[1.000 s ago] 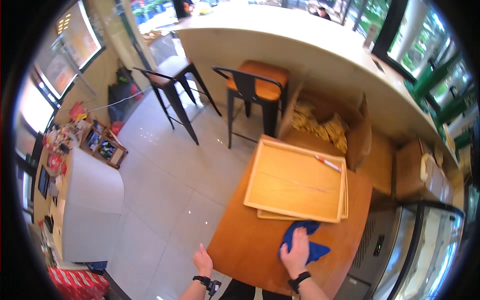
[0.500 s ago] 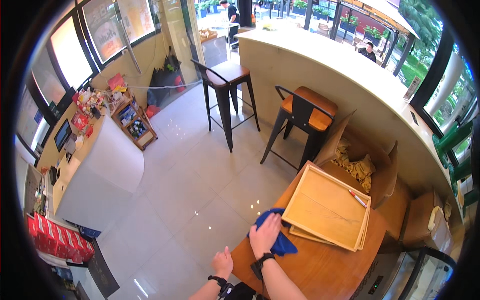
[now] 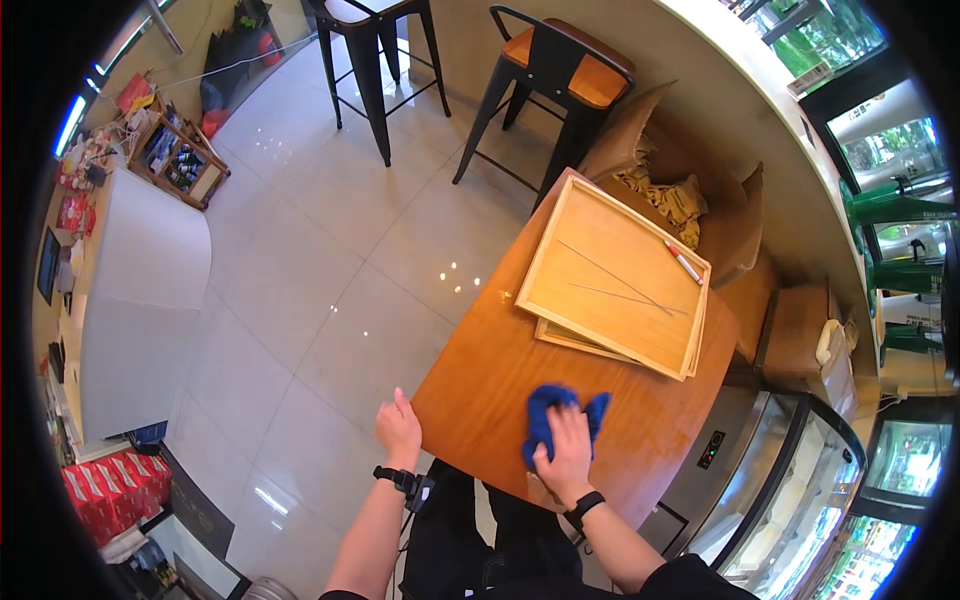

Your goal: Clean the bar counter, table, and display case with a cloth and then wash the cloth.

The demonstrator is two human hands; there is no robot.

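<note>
On the brown wooden table (image 3: 475,390), near its front edge, the right hand (image 3: 567,448) lies over a bunched blue cloth (image 3: 545,402); whether its blurred fingers grip, I cannot tell. The left hand (image 3: 399,430), loosely curled, is by the left corner. Farther back, stacked wooden trays (image 3: 610,270) overlap askew. Beyond, black-framed stools (image 3: 553,65) stand on glossy tiles (image 3: 265,300).

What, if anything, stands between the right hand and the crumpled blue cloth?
Nothing visible: the right hand lies directly on the crumpled blue cloth. The stacked light-wood rectangular trays lie beyond, on the brown wooden table.
</note>
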